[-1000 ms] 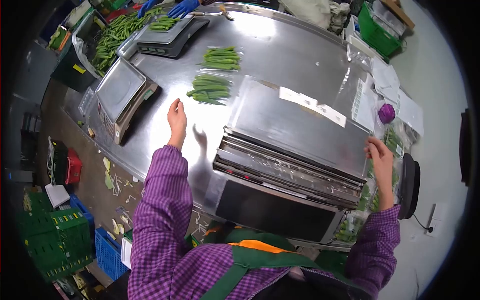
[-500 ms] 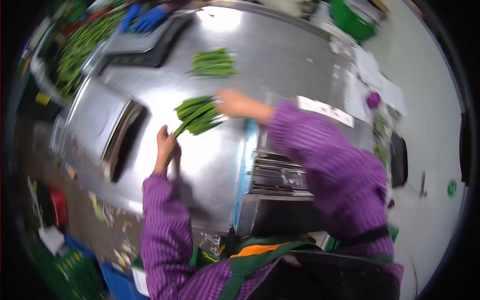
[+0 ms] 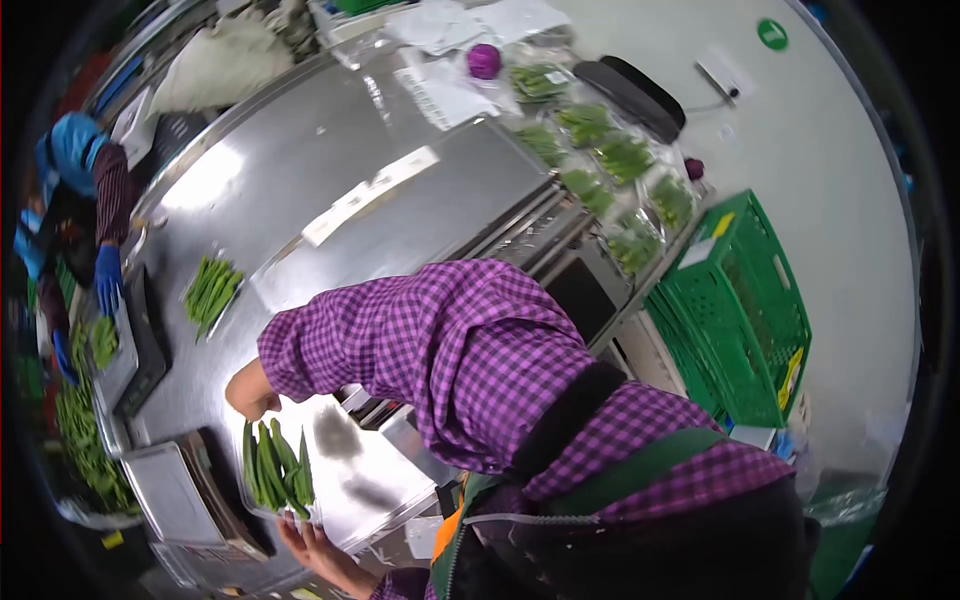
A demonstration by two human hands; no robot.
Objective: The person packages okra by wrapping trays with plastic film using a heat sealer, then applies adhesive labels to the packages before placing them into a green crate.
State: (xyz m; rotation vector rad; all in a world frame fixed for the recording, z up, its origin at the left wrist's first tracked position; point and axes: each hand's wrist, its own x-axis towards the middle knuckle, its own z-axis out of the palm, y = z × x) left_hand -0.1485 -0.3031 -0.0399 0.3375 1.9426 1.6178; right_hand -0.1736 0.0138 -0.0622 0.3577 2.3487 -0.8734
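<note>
A bundle of long green pods (image 3: 277, 468) lies on the shiny steel table, in what looks like a clear tray. My left hand (image 3: 318, 552) is at the near end of the bundle, fingers spread and touching its edge. Just above the far end is my right hand (image 3: 252, 391), its fingers curled downward; whether they pinch anything is hidden. Farther up the table rests a second bundle of green pods (image 3: 212, 292) in a clear tray.
Two scales (image 3: 178, 492) stand at the left. Beyond them a co-worker's blue-gloved hand (image 3: 108, 280) is near a heap of greens (image 3: 85, 440). Packed greens (image 3: 622, 157) lie at the upper right, above a green crate (image 3: 745, 305).
The view has swung to the right. The pods near my hands are now lined up side by side instead of crossing, and my left hand has opened from its grip on a pod.
</note>
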